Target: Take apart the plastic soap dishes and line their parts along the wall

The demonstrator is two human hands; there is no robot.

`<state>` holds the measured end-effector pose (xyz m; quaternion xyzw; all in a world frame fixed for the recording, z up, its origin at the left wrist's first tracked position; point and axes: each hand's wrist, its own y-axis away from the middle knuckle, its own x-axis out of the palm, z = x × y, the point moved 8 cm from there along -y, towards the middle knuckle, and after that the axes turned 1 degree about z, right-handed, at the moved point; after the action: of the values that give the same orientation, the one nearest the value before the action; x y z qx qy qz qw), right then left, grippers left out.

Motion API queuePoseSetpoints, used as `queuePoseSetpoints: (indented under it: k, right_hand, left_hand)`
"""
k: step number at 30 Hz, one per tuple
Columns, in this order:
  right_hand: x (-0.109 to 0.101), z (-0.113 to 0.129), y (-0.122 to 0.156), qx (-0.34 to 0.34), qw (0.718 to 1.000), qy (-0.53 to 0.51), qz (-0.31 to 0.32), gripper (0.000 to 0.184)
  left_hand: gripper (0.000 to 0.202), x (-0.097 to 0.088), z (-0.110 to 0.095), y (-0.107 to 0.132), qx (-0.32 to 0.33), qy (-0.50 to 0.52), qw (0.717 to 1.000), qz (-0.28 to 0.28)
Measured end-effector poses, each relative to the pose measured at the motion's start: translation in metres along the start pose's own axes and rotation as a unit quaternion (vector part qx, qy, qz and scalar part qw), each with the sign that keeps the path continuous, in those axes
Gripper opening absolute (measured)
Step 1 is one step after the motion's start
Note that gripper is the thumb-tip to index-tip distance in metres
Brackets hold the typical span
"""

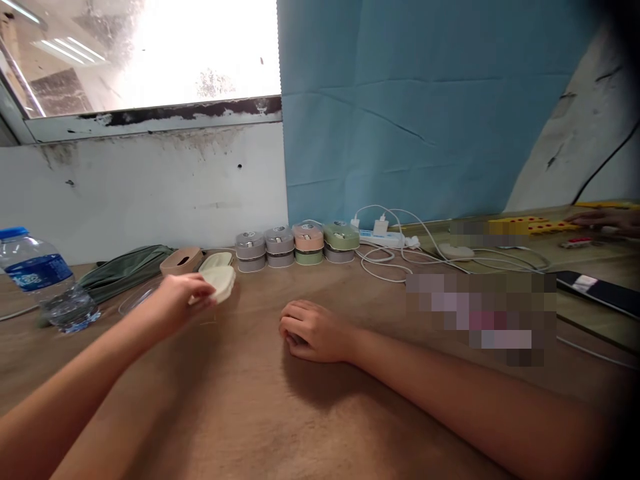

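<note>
My left hand (185, 297) pinches a small cream plastic case (221, 283) by its near side, just above the table. Behind it lies a second cream piece (216, 261), beside a tan box (181, 260) with a slot in its top. My right hand (313, 330) rests on the wooden table (250, 413) with its fingers curled in, and nothing shows in it. Beyond the hands, against the wall, stands a row of several stacked round-cornered containers in grey (251, 248), pink (308, 236) and green (341, 235).
A water bottle (47, 283) and a dark green pouch (127, 270) are at the left. A power strip (383, 238) with white cables (380, 273) lies at the back right. Another person's hand (610, 219) is by a yellow strip (550, 225) at the far right.
</note>
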<state>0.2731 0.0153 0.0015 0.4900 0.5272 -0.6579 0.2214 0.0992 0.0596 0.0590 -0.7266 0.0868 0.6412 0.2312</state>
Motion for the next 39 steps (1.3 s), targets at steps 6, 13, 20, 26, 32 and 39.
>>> queuePoseSetpoints:
  k: [6,13,20,26,32,39]
  right_hand:
    - [0.003,-0.001,0.0,0.006,1.0,-0.01,0.016,0.008]
    - [0.006,-0.004,0.002,0.008,1.0,-0.018,0.022,0.008]
    - [0.006,-0.003,0.001,0.002,1.0,-0.014,0.021,0.007]
    - [0.006,-0.003,0.001,0.003,1.0,-0.01,0.025,0.007]
    - [0.006,-0.003,0.0,0.005,1.0,-0.012,0.026,0.007]
    - [0.006,-0.003,0.0,0.007,0.999,-0.014,0.031,0.008]
  left_hand:
    - [0.035,-0.007,0.071,-0.058,-0.096,-0.053,0.993,-0.054]
    - [0.031,0.05,0.098,-0.108,-0.114,-0.12,0.986,-0.006]
    - [0.029,0.071,0.11,-0.111,-0.099,-0.112,0.988,0.028]
    - [0.036,0.072,0.112,-0.106,-0.097,-0.103,0.989,0.032]
    - [0.047,0.076,0.11,-0.101,-0.101,-0.086,0.991,0.013]
    - [0.042,0.078,0.115,-0.101,-0.105,-0.058,0.993,0.001]
